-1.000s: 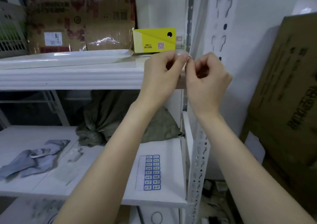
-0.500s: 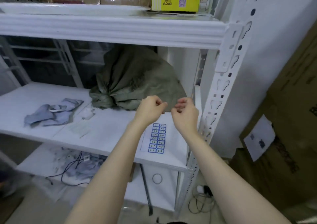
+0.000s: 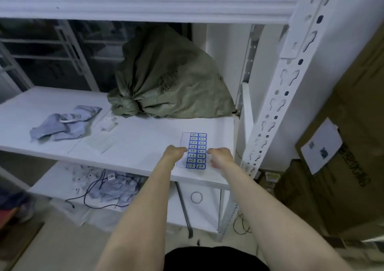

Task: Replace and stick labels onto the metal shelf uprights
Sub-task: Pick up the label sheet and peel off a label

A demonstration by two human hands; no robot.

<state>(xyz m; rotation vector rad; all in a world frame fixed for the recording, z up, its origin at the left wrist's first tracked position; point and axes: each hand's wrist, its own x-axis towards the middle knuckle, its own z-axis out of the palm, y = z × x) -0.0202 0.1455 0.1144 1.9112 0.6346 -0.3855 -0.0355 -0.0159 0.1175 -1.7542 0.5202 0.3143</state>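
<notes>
The label sheet (image 3: 195, 150) is lying flat near the right front corner of the white middle shelf (image 3: 133, 140), its blue-bordered labels running in two columns. We are reaching both hands down to it: our left hand (image 3: 172, 154) is sitting at the sheet's left edge, our right hand (image 3: 222, 157) at its right edge. The fingers of both are curling loosely, and we cannot tell whether they are gripping anything. Just right of the sheet the perforated metal upright (image 3: 276, 96) is rising. Farther back a green sack (image 3: 166, 77) is resting, with crumpled blue cloth (image 3: 62, 125) at the far left.
</notes>
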